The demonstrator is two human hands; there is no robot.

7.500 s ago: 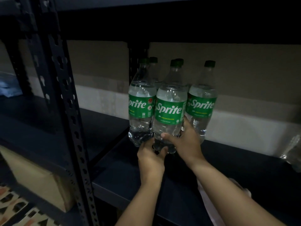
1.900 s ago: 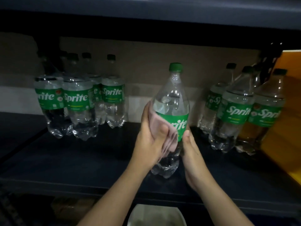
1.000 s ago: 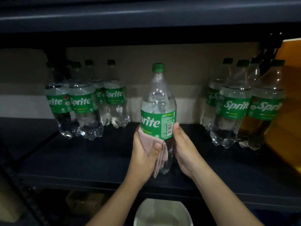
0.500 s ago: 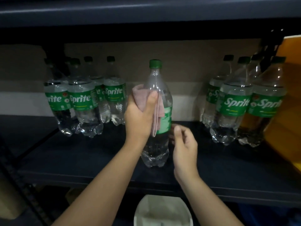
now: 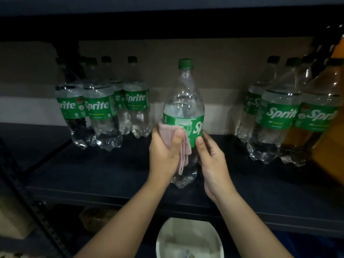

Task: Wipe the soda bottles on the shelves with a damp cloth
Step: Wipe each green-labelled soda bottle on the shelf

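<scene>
A clear Sprite bottle point(image 5: 184, 101) with a green cap and label stands upright near the front of the dark shelf point(image 5: 111, 175). My left hand point(image 5: 164, 153) grips a pink cloth point(image 5: 178, 144) and presses it against the bottle's left side at label height, with the cloth's tail hanging down. My right hand point(image 5: 212, 159) holds the bottle's lower right side, thumb on the label's edge. A group of several Sprite bottles point(image 5: 101, 107) stands at the back left, another group point(image 5: 279, 116) at the back right.
An upper shelf point(image 5: 167, 8) hangs close above the bottle caps. A white bowl point(image 5: 189, 239) sits below the shelf's front edge. A perforated upright post point(image 5: 33, 207) runs down the left. Something orange point(image 5: 333, 138) stands at the far right.
My left hand has slid the cloth down from the bottle's shoulder to the label. My right hand has closed onto the bottle's lower side, and the label has turned.
</scene>
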